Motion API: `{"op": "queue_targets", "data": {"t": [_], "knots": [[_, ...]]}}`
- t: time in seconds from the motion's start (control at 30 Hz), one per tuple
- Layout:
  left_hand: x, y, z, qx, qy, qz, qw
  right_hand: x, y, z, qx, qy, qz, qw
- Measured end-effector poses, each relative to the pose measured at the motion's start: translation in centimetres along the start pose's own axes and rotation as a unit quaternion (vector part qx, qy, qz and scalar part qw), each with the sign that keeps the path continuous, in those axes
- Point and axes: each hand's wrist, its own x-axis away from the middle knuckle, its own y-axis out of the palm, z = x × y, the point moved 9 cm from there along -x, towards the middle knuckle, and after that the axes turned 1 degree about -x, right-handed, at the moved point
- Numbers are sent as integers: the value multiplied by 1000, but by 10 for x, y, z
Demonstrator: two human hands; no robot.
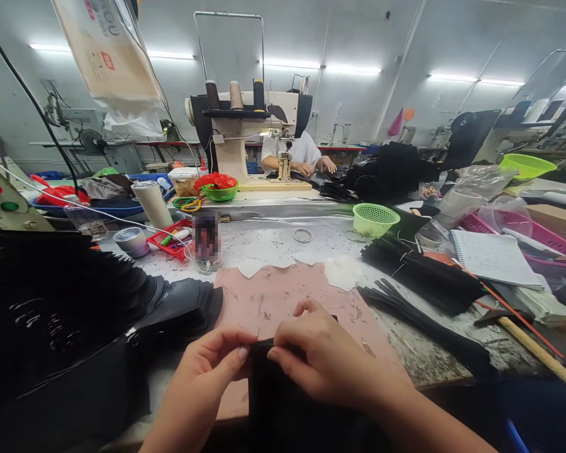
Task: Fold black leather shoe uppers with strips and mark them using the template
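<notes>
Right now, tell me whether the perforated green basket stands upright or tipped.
Upright: the basket has its wide rim up, narrower base down.

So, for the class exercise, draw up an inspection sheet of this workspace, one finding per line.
Surface: scuffed pink sheet on a stained table.
Job's things: black piece in hand; stacked black pieces at left.
Clutter: green basket, notebook, hammer.
Hands: left hand and right hand pinch the black piece's upper edge.
Cables: white cord across the left side.
Surroundings: sewing machine opposite; a co-worker's hands beyond.
</notes>
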Motion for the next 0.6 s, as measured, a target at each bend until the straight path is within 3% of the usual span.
{"op": "queue_targets", "data": {"t": [0.4,0.6], "knots": [[2,2,10,-53,60,27,996,0,-1,-2,-34,3,2,999],[4,-1,13,-50,76,45,995,3,-6,-4,1,3,22,1000]]}}
